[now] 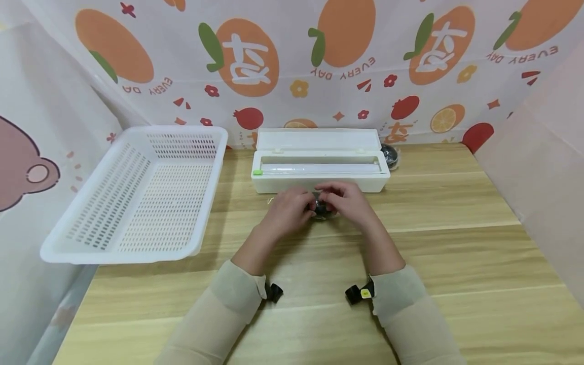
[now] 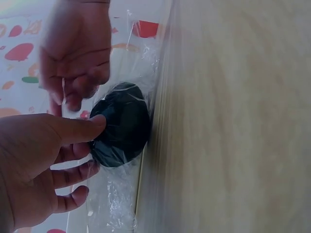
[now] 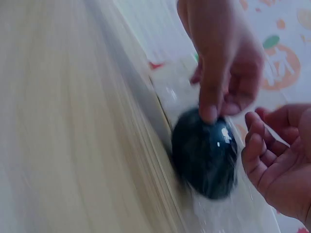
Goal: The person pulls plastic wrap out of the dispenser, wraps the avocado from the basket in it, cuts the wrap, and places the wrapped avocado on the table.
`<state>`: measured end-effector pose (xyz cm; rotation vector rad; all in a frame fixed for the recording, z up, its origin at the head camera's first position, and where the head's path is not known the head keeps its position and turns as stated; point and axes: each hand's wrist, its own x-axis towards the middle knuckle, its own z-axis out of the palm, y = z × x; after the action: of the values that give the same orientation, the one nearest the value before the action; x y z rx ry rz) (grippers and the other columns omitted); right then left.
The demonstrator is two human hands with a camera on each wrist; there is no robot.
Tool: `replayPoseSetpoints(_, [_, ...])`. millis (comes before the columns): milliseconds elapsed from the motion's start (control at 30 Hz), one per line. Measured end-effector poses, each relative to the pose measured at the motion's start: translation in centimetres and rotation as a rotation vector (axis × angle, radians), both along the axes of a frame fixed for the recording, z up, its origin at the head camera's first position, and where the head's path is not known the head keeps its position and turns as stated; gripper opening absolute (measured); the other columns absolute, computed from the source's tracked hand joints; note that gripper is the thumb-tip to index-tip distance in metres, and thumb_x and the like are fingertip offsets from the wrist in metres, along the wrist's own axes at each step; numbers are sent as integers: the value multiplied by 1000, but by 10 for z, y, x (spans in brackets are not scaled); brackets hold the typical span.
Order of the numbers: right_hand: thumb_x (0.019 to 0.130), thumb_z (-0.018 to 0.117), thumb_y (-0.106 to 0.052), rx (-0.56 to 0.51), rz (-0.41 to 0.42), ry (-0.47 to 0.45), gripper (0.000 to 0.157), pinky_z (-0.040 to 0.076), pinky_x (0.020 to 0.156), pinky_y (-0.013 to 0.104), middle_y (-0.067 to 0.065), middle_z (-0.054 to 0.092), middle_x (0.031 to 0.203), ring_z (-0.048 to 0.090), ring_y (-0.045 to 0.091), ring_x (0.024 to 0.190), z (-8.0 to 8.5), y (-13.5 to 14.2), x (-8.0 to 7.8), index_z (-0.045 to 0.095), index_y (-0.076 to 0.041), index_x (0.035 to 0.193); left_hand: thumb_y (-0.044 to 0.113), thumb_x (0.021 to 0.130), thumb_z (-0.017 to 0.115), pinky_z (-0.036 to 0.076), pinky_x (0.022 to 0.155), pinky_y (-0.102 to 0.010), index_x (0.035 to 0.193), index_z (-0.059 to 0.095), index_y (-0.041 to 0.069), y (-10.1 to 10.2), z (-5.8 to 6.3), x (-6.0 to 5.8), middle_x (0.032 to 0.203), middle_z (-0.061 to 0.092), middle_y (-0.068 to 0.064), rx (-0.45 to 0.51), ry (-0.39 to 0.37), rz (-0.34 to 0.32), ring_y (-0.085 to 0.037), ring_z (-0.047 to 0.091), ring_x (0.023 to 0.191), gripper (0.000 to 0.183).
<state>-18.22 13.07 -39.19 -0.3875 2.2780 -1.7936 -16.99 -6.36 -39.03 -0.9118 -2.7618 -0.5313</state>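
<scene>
A dark, glossy round object [image 3: 204,155], wrapped in clear plastic film [image 2: 121,194], rests on the table just in front of a white cling film dispenser [image 1: 319,182]. My left hand [image 1: 287,205] holds the object, its thumb [image 2: 87,127] pressed on top and the other fingers behind its side. My right hand [image 3: 282,165] hovers close beside it, fingers loosely bent and apart from the dark surface in the right wrist view. The dispenser's lid [image 1: 317,139] is raised, showing the film roll [image 1: 319,169] and a green slider [image 1: 257,173].
Left of the dispenser stands a white perforated basket [image 1: 207,203]. A second dark round object [image 1: 390,156] in clear wrap lies by the dispenser's right end. The wooden table [image 1: 456,263] backs onto a fruit-printed curtain [image 1: 296,61]. Both wrists carry small black cameras.
</scene>
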Motion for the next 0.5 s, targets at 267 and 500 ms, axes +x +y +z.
replayPoseSetpoints(267, [95, 46, -1, -224, -60, -296, 37, 56, 55, 27, 14, 66, 103, 64, 17, 64, 0, -5, 2, 58, 5, 129, 15, 83, 79, 47, 68, -35, 84, 63, 14, -1, 1, -3, 77, 60, 3, 36, -123, 30, -17, 57, 75, 17])
replayPoseSetpoints(500, [95, 52, -6, -210, -120, -360, 22, 52, 47, 25, 14, 62, 93, 59, 13, 50, -9, 3, -2, 59, 7, 112, 27, 85, 78, 45, 63, -30, 111, 57, 13, -4, -3, -7, 78, 58, 1, 121, -371, 119, -16, 54, 69, 37])
